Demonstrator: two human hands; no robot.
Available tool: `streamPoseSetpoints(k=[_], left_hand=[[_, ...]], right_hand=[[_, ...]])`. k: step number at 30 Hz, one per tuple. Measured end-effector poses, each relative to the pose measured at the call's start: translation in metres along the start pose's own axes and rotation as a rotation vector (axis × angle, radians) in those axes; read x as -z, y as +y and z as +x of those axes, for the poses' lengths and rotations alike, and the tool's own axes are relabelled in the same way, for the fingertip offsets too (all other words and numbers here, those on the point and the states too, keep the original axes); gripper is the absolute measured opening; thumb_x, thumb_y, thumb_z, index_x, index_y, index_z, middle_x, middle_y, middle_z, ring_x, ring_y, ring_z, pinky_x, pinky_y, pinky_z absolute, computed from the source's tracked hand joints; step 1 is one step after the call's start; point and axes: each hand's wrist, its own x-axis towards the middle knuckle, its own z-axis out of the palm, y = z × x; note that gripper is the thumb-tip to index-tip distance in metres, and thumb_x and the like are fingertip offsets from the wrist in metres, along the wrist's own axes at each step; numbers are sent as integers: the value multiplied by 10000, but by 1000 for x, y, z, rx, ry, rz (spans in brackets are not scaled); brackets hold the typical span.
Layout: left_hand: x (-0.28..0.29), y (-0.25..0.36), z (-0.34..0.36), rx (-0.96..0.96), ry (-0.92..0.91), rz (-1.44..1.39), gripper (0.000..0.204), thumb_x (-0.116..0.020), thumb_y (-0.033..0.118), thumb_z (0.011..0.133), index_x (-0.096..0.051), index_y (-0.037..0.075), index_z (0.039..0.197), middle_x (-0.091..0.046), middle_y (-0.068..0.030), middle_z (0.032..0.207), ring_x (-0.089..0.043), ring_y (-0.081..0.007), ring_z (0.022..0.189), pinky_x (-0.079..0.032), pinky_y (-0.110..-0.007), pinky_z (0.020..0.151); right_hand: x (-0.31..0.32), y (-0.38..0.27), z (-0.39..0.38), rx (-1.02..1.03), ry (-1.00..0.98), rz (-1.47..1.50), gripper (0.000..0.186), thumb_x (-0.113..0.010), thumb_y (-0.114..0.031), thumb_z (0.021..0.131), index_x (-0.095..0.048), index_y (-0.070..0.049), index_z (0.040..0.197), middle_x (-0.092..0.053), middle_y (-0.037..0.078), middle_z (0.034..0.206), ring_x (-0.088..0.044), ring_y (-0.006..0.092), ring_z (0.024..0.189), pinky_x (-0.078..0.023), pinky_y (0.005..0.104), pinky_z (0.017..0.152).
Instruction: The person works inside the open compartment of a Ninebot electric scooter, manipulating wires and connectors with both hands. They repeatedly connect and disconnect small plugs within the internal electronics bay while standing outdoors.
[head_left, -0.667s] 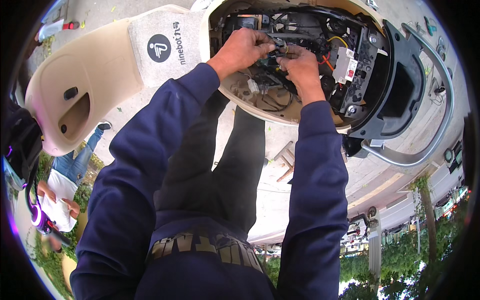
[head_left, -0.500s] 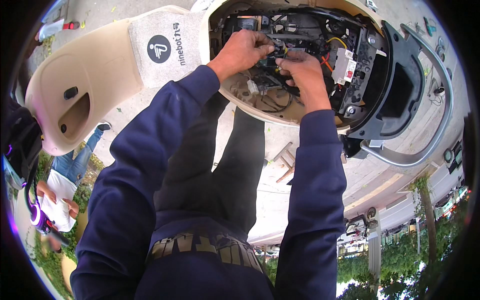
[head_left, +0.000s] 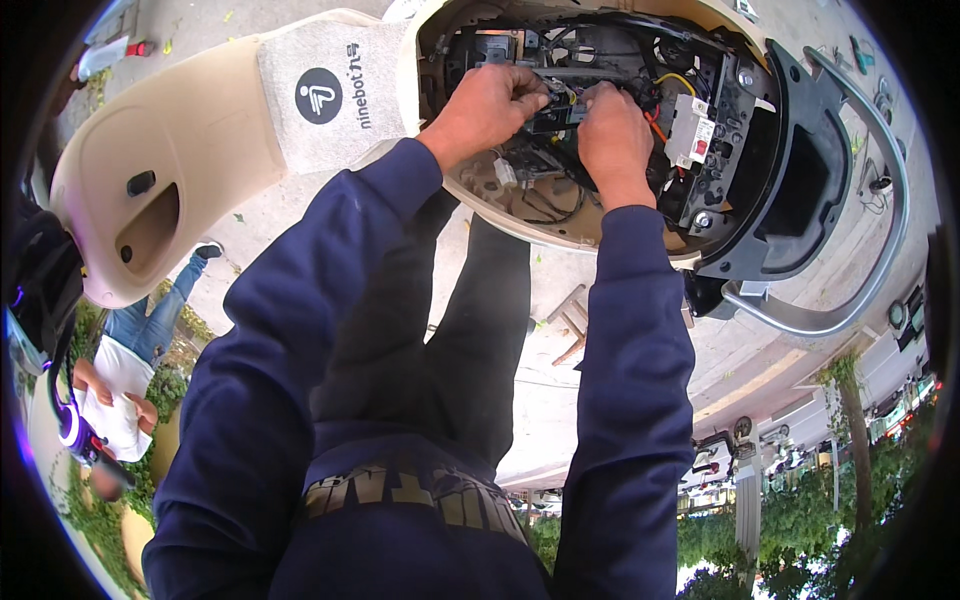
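Note:
Both hands are inside the opened body of a cream electric scooter (head_left: 520, 240), among its wiring. My left hand (head_left: 487, 112) is closed, thumb and forefinger pinched on thin wires (head_left: 562, 96) near the middle of the bay. Just right of it, my right hand (head_left: 614, 146) is closed with its back toward me; its fingertips reach the same wiring, but what they grip is hidden. A white breaker box (head_left: 690, 132) with a red switch sits right of that hand, beside orange and yellow cables (head_left: 676, 82). Below my left hand lies a white connector (head_left: 505, 172).
The scooter's cream front panel (head_left: 130, 150) and grey footmat (head_left: 318, 95) extend left. At the right curves a metal grab rail (head_left: 895, 200). A small wooden stool (head_left: 570, 322) stands on the pavement. Another person (head_left: 120, 390) in a white top is at the lower left.
My right hand has moved up slightly and turned over, its fingers curling from a loose pinch into a closed grip. My left hand has barely shifted.

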Motion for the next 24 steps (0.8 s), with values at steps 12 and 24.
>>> streamPoseSetpoints(k=[12,24], left_hand=[[-14,0,-11,-189,330,214,220,-693,215,859,-718,21,962,-606,-166,965,-613,-307,903,-496,-389,811],[-14,1,-16,83,232,32,221,-668,192,878,-688,-7,972,-695,-197,854,-674,-350,784,-517,-391,720]], right_hand=[[-6,6,14,-84,-14,331,182,-596,-140,886,-671,-27,1006,-687,202,996,-641,408,972,-509,462,839],[0,-3,6,-423,-346,914,194,-568,-103,946,-661,2,1081,-678,58,927,-649,129,784,-497,271,591]])
